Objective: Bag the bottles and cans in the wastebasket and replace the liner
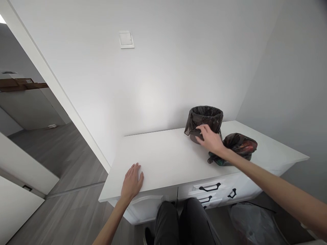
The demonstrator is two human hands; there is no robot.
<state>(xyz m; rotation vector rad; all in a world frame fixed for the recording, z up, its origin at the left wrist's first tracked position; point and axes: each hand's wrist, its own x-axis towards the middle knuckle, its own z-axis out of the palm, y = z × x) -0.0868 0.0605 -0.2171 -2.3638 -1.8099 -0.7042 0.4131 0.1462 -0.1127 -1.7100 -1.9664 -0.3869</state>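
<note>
My left hand (132,181) lies flat on the white cabinet top (160,160) near its front left edge, fingers stretched out and holding nothing. Over the right part of the top, my right hand (209,139) is raised with thumb and fingers apart. Just behind it stands a small bin lined with a black plastic bag (206,115), the bag folded over its rim. I cannot tell whether the right hand touches the bin. Partly behind my right forearm sits a dark plastic bag (238,144) with reddish and green contents showing through.
White drawers with black handles (209,187) face my knees. A clear plastic bag (252,221) rests on the floor at lower right. A light switch (126,39) is on the wall. At left, a doorway opens onto a grey floor, with cardboard boxes (15,84) beyond.
</note>
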